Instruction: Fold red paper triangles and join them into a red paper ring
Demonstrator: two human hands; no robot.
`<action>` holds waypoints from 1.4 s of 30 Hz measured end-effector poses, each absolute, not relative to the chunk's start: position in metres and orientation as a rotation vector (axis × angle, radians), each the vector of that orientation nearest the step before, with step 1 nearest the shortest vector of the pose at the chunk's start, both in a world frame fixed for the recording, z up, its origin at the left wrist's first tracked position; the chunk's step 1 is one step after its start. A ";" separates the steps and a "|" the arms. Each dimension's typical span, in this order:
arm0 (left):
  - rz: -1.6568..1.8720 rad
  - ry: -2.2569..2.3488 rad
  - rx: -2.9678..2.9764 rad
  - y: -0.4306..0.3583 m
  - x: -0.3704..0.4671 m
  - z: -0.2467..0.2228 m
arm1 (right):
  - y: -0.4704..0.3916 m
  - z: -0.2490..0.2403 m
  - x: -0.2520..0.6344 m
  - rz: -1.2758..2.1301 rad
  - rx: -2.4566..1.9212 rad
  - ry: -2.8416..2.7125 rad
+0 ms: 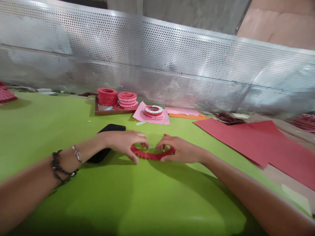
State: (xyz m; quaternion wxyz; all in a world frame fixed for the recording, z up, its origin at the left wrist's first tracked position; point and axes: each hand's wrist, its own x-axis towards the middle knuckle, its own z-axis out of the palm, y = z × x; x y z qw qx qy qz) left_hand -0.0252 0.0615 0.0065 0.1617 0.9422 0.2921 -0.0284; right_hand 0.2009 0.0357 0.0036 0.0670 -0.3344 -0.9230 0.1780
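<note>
A red paper strip with a zigzag edge [151,155] curves in a ring shape low over the green tabletop. Around its left side is my left hand [125,143], fingers curled on the inner side and thumb on the outer side. My right hand [180,149] grips the right side in the same way, its thumb low along the outside. Both palms hide parts of the strip, and small red bits show beyond the fingers. Under my left wrist lies a black phone-like object [100,155].
Behind are a brown tray [115,112] with stacked red and pink paper rings [107,96], and a white-topped ring stack [154,112] on pink paper [140,114]. Large red sheets [246,137] lie at right. A perforated metal panel [157,55] closes off the far side.
</note>
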 end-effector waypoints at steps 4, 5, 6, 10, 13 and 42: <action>-0.123 0.830 2.668 0.066 -0.029 0.009 | 0.034 -0.004 0.194 0.475 -0.981 -2.799; -0.110 0.807 2.665 0.067 -0.029 0.008 | 0.034 -0.006 0.193 0.475 -0.987 -2.802; -0.099 0.788 2.662 0.068 -0.028 0.007 | 0.034 -0.007 0.192 0.480 -1.000 -2.798; -0.054 0.755 2.686 0.070 -0.026 0.004 | 0.035 -0.009 0.192 0.495 -1.013 -2.778; -0.035 0.724 2.711 0.070 -0.025 0.003 | 0.035 -0.009 0.193 0.494 -0.993 -2.785; -0.187 0.921 2.636 0.062 -0.027 0.012 | 0.038 -0.005 0.200 0.408 -0.941 -2.840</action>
